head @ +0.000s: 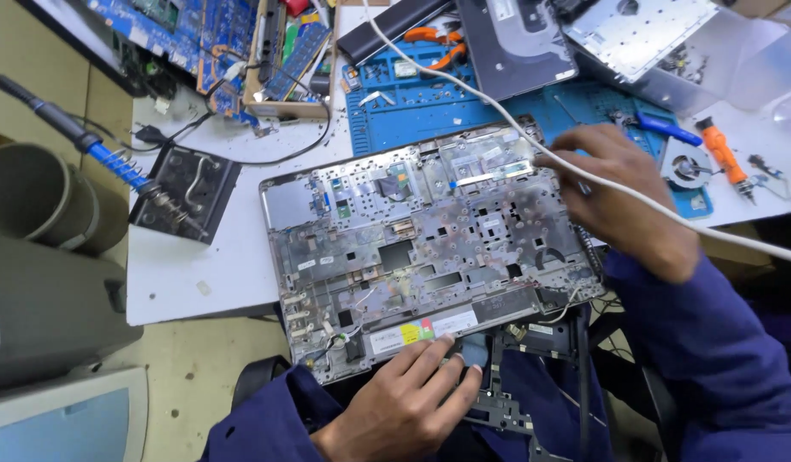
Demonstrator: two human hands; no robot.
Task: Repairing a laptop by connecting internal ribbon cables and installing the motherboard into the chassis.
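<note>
Laptop shell (421, 248) lies inside-up, half on the white counter (198, 274), half over the lap. Left hand (404, 402) presses flat on its near edge, steadying it; right hand (622, 201) rests at its far corner, fingers curled, grip unclear.

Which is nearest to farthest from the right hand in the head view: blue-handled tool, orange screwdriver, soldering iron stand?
From the right hand:
1. Blue-handled tool, just above it on the blue mat.
2. Orange screwdriver, further right.
3. Soldering iron stand, far left on the white table.
</note>
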